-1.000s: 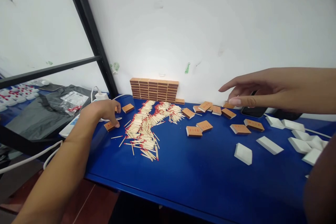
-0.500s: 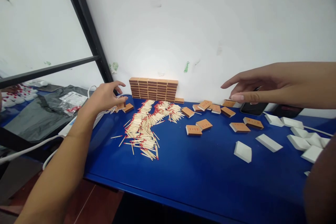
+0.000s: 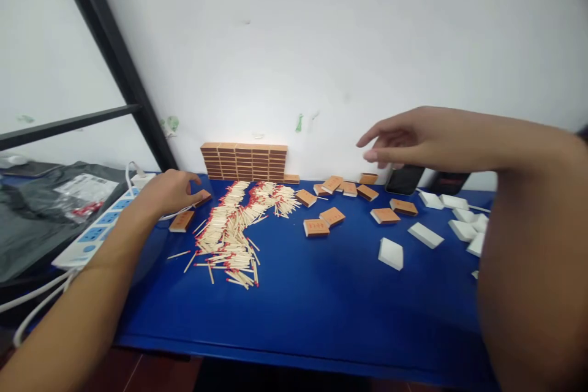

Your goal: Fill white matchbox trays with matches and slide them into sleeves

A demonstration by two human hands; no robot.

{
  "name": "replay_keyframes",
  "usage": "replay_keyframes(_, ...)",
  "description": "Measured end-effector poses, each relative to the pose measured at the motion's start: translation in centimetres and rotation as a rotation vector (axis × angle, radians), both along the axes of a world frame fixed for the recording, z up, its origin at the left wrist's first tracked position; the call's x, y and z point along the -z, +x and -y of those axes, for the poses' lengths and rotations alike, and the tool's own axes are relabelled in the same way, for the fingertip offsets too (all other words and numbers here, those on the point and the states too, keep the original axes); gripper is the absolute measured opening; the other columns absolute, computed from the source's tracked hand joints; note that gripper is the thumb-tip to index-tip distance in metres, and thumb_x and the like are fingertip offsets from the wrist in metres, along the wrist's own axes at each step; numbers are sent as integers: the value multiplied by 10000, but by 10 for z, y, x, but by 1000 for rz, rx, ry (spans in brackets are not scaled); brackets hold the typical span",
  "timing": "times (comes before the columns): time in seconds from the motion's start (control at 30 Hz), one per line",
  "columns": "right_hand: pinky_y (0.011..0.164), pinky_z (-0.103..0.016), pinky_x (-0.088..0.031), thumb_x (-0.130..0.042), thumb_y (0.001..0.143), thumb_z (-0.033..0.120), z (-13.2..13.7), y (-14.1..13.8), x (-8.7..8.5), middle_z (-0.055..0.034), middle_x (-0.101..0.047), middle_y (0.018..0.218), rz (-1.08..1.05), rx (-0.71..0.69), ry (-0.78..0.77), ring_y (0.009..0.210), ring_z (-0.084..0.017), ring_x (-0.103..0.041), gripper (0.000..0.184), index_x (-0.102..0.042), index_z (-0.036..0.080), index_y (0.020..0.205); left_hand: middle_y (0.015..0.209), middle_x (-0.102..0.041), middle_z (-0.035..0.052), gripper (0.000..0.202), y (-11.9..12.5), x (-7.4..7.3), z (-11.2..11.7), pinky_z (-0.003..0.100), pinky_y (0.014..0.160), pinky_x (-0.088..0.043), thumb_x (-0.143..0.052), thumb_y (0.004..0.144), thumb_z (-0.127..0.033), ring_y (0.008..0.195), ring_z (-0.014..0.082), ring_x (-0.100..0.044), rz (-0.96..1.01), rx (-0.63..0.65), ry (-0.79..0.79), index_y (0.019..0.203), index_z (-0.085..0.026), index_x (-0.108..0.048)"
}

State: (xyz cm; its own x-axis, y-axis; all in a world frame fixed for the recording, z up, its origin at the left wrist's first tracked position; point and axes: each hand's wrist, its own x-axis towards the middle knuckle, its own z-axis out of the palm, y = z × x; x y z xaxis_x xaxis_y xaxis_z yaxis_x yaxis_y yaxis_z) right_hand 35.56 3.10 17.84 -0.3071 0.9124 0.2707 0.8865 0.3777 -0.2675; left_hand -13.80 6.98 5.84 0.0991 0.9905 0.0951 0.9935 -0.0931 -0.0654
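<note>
My left hand [image 3: 171,192] is low at the left of the blue table, its thumb and index finger apart. Its fingertips are at a brown matchbox [image 3: 203,198], and whether they press on it is hard to see. Another matchbox [image 3: 182,221] lies just below that hand. A stacked wall of matchboxes [image 3: 245,162] stands against the white wall. In front of it spreads a heap of red-tipped matches [image 3: 229,226]. My right hand [image 3: 397,139] hovers over the right side, fingers stretched out and holding nothing visible. Beneath and left of it lie loose matchboxes [image 3: 332,216].
White inner trays [image 3: 425,234] are scattered at the right, near a dark phone [image 3: 404,179] by the wall. A power strip [image 3: 98,223] with white cables lies left beside a grey plastic bag [image 3: 37,214]. A black metal frame [image 3: 114,67] rises at the left. The table's front edge [image 3: 275,361] is near me.
The view has shifted, so the table things appear farther left. A matchbox by my left hand now lies lower and nearer me. My right hand stays raised and stretched out.
</note>
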Motion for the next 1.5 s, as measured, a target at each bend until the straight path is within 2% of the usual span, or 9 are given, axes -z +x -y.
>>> replay_keyframes(0.13,771,-346,-499,-489,1040,563,-10,13,25,-137,-787,1138,118,159,-52,981,-224,-749,521,-786,153,1167,886,-787,73,460,26,8,1,360,714,-481,-517,955,-543,803,267,-711,112,237,231,1153,-219,-777)
replay_keyframes(0.27,601,-396,-567,-782,783,728,15,37,83,-159,-808,1046,199,174,-564,747,-293,-751,605,-783,226,1121,930,-789,82,442,58,15,13,358,810,-530,-488,1017,-530,859,240,-711,253,488,331,1084,-203,-779)
replay_keyframes(0.43,680,-412,-583,-788,796,547,55,40,139,-143,-792,1100,162,88,-418,865,-325,-764,435,-743,237,1098,916,-792,83,400,85,25,27,356,817,-540,-491,1057,-457,846,224,-721,334,645,405,1070,-188,-786)
replay_keyframes(0.67,656,-347,-573,-635,951,581,36,-23,132,-78,-734,953,-255,-146,-437,823,-236,-706,466,-689,229,1253,905,-765,83,356,101,39,34,350,806,-544,-571,1068,-453,864,227,-705,370,746,459,1166,-176,-773)
replay_keyframes(0.83,536,-292,-519,-575,1003,481,11,-109,138,-37,-665,842,-948,-352,-735,699,-183,-642,296,-653,215,1109,1330,-725,144,591,108,42,39,439,1052,-564,-750,984,-527,1211,284,-696,499,834,500,1463,-204,-623)
replay_keyframes(1.0,497,-256,-495,-584,1013,452,3,-149,154,-54,-674,876,-1164,-454,-847,710,-171,-634,255,-640,204,1031,1345,-734,135,482,110,49,37,415,1047,-559,-722,1028,-390,1224,264,-698,559,907,448,1464,-210,-621)
replay_keyframes(1.13,486,-269,-485,-620,972,417,-2,-150,167,-48,-686,873,-1083,-309,-727,666,-168,-627,217,-652,220,1055,1246,-776,92,335,109,54,33,394,972,-552,-672,1050,-327,1114,243,-715,600,872,373,1370,-230,-691)
replay_keyframes(1.27,589,-317,-502,-572,984,388,-13,-143,178,-53,-731,867,-689,-179,-238,649,-171,-609,210,-682,216,1031,958,-766,56,243,103,55,28,330,786,-515,-555,1107,-316,872,206,-694,550,766,336,1121,-203,-770)
replay_keyframes(1.5,893,-421,-488,-726,947,403,-21,-132,200,-107,-708,1037,-198,-150,50,978,-275,-640,209,-664,204,966,919,-704,57,323,104,49,31,327,768,-495,-476,1135,-312,832,196,-646,536,641,368,1262,-195,-748)
